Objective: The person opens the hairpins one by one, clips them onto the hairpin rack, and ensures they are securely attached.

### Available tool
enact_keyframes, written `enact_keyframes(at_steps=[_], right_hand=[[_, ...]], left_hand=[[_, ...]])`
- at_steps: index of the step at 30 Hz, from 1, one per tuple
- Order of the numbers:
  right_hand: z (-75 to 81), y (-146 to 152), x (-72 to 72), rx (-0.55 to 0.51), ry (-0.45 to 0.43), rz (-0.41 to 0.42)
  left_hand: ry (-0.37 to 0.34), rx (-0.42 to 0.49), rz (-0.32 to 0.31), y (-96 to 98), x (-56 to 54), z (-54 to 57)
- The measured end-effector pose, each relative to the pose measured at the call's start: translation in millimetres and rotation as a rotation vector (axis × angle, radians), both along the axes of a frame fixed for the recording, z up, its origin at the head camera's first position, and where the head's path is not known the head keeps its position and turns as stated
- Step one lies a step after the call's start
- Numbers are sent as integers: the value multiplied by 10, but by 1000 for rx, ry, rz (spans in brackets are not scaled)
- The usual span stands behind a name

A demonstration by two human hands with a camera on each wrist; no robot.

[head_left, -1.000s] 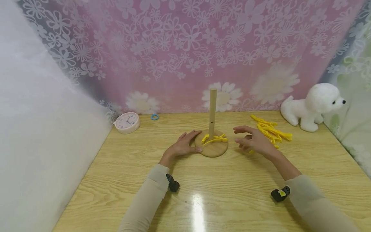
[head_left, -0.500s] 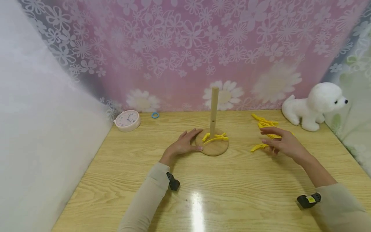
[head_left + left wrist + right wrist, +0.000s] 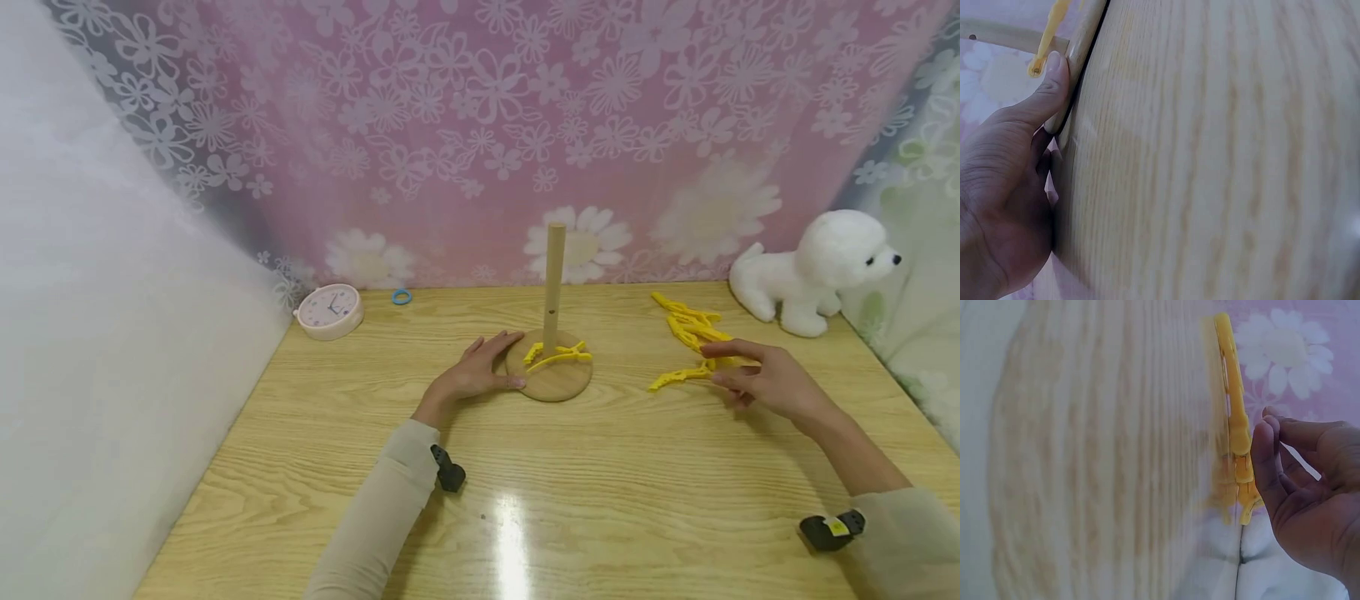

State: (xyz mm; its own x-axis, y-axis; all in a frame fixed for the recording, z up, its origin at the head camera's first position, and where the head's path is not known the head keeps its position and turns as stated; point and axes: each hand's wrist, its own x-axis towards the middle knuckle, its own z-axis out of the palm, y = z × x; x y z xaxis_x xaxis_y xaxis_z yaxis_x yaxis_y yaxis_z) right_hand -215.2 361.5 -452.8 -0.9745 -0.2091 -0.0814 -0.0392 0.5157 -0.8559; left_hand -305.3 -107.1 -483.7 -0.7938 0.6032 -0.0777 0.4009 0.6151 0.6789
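My left hand (image 3: 474, 375) grips the left rim of a round wooden base (image 3: 557, 387), thumb on top. From the base rises an upright wooden post (image 3: 553, 279). A yellow plastic toothed clip (image 3: 566, 358) lies low around the post, its arms on either side of it. On the right, my right hand (image 3: 783, 382) reaches with bent fingers to the near end of another yellow toothed clip (image 3: 675, 377). In the right wrist view, its fingertips (image 3: 1264, 434) are close beside a yellow clip (image 3: 1235, 394); whether they touch it I cannot tell.
A loose pile of yellow clips (image 3: 686, 325) lies behind the right hand. Further back right stands a white plush dog (image 3: 813, 271). A pink round clock (image 3: 328, 311) and a small blue ring (image 3: 402, 297) are at the back left. A floral curtain (image 3: 465, 150) hangs behind the wooden table (image 3: 360, 400).
My right hand has moved right, away from the post, to the loose yellow clips. My left hand stays on the base, and the clip around the post has not moved.
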Motion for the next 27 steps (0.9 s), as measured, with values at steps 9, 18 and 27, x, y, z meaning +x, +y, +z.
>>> enact_keyframes(at_steps=[9,18,27], right_hand=[[-30,31,-31,38,-23,-11],[-83,33,-65,91,-8,-20],[-62,-34,-64,277,112,-14]], left_hand=[[-20,3,6,-5,3,5],[-21,7,3,7,11,14],[-9,-13,8,9,-6,-6]])
